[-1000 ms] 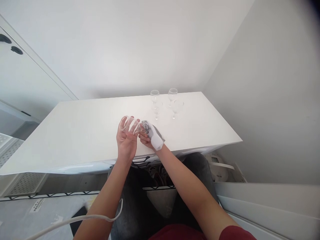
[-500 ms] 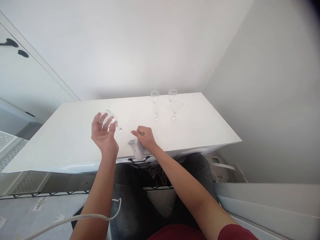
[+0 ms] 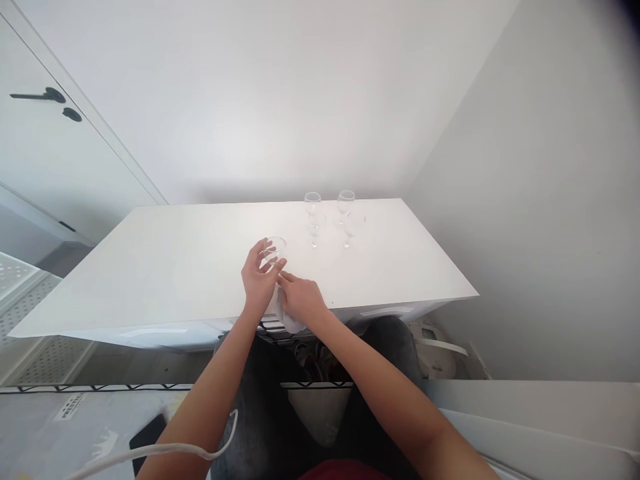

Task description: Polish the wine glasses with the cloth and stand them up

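We've got smooth, glossy glass on near goblet (image 3: pixel 278 247) and far goblets (image 3: pixel 346 202). We read near cloth (image 3: pixel 290 323) as matt fabric, tabletop (image 3: pixel 190 260) as smooth satin, far-left door handle (image 3: pixel 53 95) as matt.

Four clear, stemmed glass goblets (image 3: pixel 354 225) stand two behind two on the white rectangular tabletop (image 3: pixel 190 267), right of its middle, beyond the clear, round-bowled drinking glass (image 3: pixel 276 249) in the left hand (image 3: pixel 259 279) and the white fabric cloth (image 3: pixel 288 321) under the right hand (image 3: pixel 303 299), with a flat white wall (image 3: pixel 270 100) behind.
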{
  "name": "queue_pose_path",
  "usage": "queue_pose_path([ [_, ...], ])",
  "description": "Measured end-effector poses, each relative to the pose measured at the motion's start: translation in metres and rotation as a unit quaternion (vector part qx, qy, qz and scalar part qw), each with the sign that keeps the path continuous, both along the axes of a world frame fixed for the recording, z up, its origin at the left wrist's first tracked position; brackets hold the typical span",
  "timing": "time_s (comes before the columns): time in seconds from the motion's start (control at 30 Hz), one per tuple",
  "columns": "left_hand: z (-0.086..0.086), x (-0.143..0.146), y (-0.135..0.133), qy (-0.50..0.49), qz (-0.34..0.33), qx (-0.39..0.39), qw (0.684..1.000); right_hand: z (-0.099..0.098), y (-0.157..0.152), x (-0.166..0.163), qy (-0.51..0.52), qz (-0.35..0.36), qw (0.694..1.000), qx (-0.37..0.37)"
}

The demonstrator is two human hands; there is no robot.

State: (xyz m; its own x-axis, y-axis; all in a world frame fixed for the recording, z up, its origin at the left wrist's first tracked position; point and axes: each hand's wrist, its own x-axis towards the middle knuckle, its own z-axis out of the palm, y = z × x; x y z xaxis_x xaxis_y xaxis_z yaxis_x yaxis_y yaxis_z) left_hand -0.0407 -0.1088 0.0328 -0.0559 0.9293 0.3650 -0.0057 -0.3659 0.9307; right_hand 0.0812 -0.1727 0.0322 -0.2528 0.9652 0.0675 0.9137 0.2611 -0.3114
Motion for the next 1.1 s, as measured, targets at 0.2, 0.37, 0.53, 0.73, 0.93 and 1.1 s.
queue_pose_path([
  [0.2,-0.006,0.033,0.000,-0.029,-0.094,-0.019,0.995,0.013,-0.022,0.023,-0.094,-0.046,0.991,-0.078],
  [0.37,-0.004,0.050,-0.001,0.001,-0.149,-0.025,0.989,0.018,-0.029,0.045,-0.112,-0.074,0.986,-0.100],
  [0.53,-0.015,0.026,0.010,0.178,-0.100,0.008,0.979,0.011,-0.043,0.057,-0.126,-0.106,0.982,-0.092],
  [0.73,-0.032,-0.023,0.026,0.522,0.051,0.036,0.851,0.005,-0.050,0.059,-0.126,-0.103,0.983,-0.090],
  [0.93,-0.038,-0.027,0.021,0.539,0.049,0.074,0.838,0.002,-0.047,0.059,-0.110,-0.111,0.985,-0.069],
  [1.1,-0.037,-0.028,0.019,0.551,0.047,0.070,0.830,-0.002,-0.061,0.058,-0.040,-0.140,0.989,-0.034],
])
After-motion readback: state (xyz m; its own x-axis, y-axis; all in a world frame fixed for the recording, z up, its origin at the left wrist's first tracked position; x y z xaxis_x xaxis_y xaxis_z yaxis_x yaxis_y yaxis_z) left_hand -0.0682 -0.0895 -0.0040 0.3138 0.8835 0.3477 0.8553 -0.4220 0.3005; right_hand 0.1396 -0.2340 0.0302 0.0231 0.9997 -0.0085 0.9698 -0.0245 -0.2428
